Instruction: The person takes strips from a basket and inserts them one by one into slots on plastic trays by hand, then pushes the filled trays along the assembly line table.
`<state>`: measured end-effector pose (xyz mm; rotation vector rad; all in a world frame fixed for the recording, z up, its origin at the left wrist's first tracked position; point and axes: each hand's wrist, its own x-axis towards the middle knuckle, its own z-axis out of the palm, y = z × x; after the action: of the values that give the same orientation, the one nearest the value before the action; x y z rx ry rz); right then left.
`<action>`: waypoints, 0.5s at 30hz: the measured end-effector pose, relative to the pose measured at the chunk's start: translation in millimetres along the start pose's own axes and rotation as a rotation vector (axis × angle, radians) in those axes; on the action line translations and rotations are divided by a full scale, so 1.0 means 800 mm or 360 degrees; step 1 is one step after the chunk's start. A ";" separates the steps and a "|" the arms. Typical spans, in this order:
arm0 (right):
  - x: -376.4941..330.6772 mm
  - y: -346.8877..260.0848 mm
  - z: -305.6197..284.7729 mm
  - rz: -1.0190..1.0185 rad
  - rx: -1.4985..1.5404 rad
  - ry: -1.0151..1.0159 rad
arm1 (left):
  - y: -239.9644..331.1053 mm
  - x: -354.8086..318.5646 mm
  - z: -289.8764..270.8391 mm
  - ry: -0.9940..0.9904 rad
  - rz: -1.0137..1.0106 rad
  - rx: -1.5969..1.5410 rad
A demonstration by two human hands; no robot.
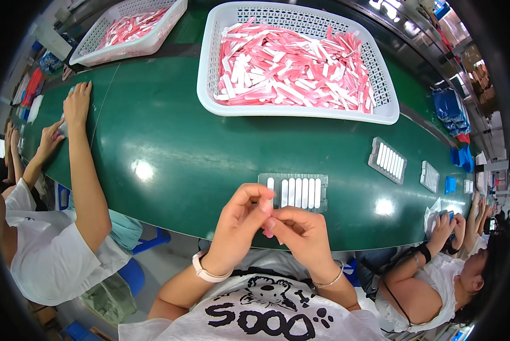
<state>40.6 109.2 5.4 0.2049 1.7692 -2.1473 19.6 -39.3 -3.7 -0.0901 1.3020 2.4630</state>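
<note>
Close together in front of my body, my left hand (235, 227) and my right hand (309, 238) are both closed in a pinch. Between their fingertips shows a small pink piece (268, 228), mostly hidden by the fingers. Just beyond the hands, a clear plastic tray (325, 196) lies on the green table. White strips stand side by side in its slots: one at the left end, a gap, then several in a row. My fingers overlap the tray's near left part.
A large white basket (300, 112) heaped with pink and white strips stands beyond the tray. Another basket (110, 55) is at the far left. A second filled tray (374, 154) and a third tray (430, 177) lie rightward. Co-workers sit on both sides, their arms over the table (169, 136).
</note>
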 end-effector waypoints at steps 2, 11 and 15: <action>0.001 -0.001 0.003 -0.0093 0.0074 0.0078 | 0.003 0.001 -0.009 -0.0112 0.0093 0.0355; 0.034 0.007 -0.034 -0.1217 -0.1416 0.0420 | 0.012 0.012 -0.038 -0.0005 0.0863 0.1741; 0.010 0.013 -0.023 -0.1325 -0.2268 0.0364 | 0.008 0.019 -0.034 -0.0120 0.0954 0.2101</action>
<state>34.7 123.7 -10.5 -0.7695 3.3628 -0.6122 0.5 -60.6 -17.6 0.7858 2.8702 1.3906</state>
